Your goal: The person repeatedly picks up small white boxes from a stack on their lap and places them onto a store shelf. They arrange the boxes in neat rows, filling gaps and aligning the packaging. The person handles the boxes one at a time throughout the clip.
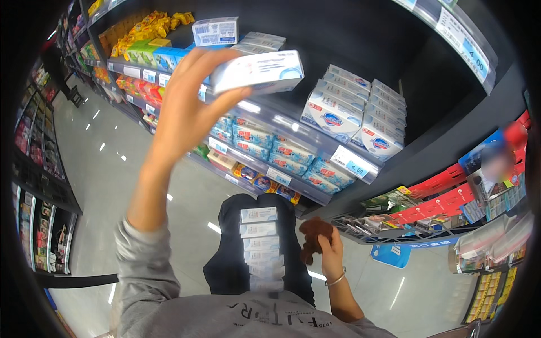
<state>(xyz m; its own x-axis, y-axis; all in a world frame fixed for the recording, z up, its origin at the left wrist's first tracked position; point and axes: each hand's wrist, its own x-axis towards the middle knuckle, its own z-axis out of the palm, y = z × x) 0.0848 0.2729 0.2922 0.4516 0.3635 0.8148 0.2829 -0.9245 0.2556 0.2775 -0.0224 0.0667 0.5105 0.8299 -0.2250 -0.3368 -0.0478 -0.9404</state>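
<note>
My left hand (pixel 188 99) is raised in front of the shelf and grips a white soap box (pixel 260 72) between thumb and fingers. Down by my right thigh, my right hand (pixel 331 251) holds a crumpled brown cloth (pixel 315 241). A row of white boxes (pixel 258 230) rests along my lap on dark trousers (pixel 228 245). On the shelf, to the right of the raised box, white Safeguard soap boxes (pixel 334 112) stand in two rows. Behind my left hand, a single white box (pixel 215 31) sits near further stacked boxes (pixel 262 41).
Yellow packets (pixel 154 27) and green and blue boxes (pixel 148 55) fill the shelf's left. Wrapped packs (pixel 253 137) lie on the tier below. Price tags line the shelf edge (pixel 291 122). A hanging-goods rack (pixel 439 203) juts in at right. Across the aisle stand other shelves (pixel 42 236).
</note>
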